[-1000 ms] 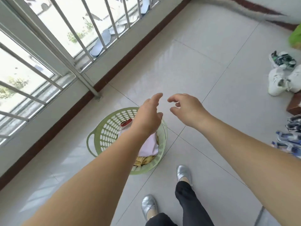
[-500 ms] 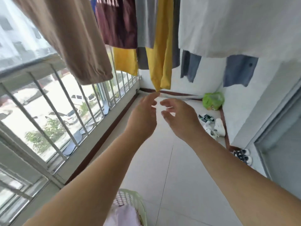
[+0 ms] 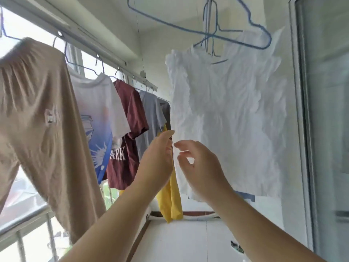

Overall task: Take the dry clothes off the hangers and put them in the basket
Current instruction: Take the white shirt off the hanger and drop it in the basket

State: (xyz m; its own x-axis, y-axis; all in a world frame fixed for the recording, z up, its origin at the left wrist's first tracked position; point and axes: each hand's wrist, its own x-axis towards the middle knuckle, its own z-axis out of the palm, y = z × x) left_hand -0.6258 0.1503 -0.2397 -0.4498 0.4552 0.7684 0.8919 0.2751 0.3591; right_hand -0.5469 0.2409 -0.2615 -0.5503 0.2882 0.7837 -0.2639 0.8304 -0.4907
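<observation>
A crumpled white shirt [image 3: 230, 118] hangs on a blue wire hanger [image 3: 217, 59] right in front of me. An empty blue hanger [image 3: 198, 31] swings above it. My left hand [image 3: 158, 159] and my right hand [image 3: 200, 167] are raised side by side at the shirt's lower left edge, fingers apart, holding nothing. Along the window rail hang tan trousers [image 3: 37, 120], a white printed T-shirt [image 3: 100, 114], a maroon T-shirt [image 3: 128, 133], a grey shirt [image 3: 151, 114] and a yellow garment [image 3: 170, 201]. The basket is out of view.
A barred window [image 3: 24, 233] runs along the left. A glass door frame [image 3: 306, 129] stands on the right. White floor tiles [image 3: 188, 242] stretch ahead, with a shoe [image 3: 237, 248] by the right wall.
My view has swung up from the floor and the green basket to the hanging clothes. Both hands rose together and now sit at the white shirt's edge.
</observation>
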